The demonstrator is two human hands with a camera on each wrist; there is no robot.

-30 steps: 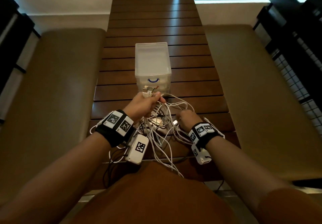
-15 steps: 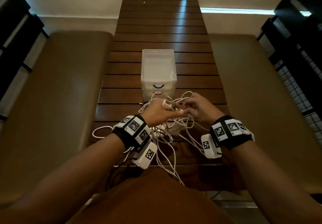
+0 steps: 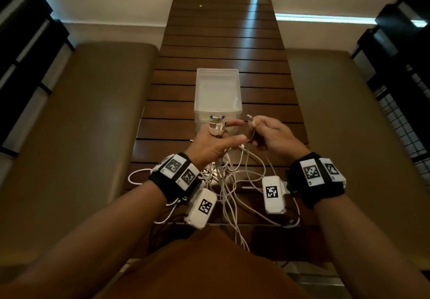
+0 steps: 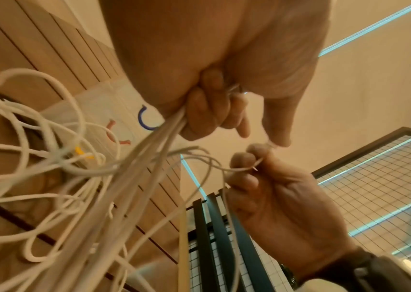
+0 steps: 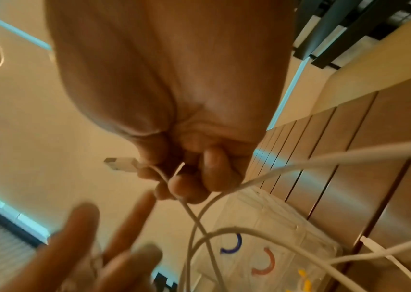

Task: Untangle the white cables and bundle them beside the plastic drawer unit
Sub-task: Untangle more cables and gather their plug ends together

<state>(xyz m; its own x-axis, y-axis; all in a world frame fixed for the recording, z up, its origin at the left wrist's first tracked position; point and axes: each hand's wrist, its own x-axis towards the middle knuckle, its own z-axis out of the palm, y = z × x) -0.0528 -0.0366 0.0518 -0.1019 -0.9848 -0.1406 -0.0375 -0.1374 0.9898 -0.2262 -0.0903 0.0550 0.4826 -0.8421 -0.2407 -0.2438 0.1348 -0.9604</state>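
**Trainee:** While the left hand [image 3: 213, 144] holds that cluster of plugs, where do the cables [image 3: 229, 182] actually sit?

**Instructor:** Mostly as a loose tangle on the surface [image 3: 223, 43], just in front of the drawer unit [image 3: 217, 89] and near the person. Several strands rise from the tangle into the left hand. Its grip is closed round a gathered sheaf, plug ends sticking out above the fist; index finger and thumb are extended.

**Trainee:** And the right hand [image 3: 271, 136]?

**Instructor:** Its grip is a narrow pinch on one cable just behind the plug [image 5: 120, 164]. The strand crosses a second cable below the fingers [image 5: 187, 187], so it is probably not yet free.

**Trainee:** How will the cables handle?

**Instructor:** Judged from the frames: light, thin and limp, with a smooth jacket likely to slide through a loose pinch. They hold no shape and loop back on themselves. The plugs are the only rigid parts.

**Trainee:** Where should I take hold?

**Instructor:** At the plug housing or the strand directly behind it, as the right hand does. Feed one end through the loops at a time. Avoid hard pulls; tension would likely tighten crossings and strain the joint at the plug.

**Trainee:** Progress?

**Instructor:** Early. Ends are being collected; the tangle remains, and nothing is bundled beside the drawer unit.
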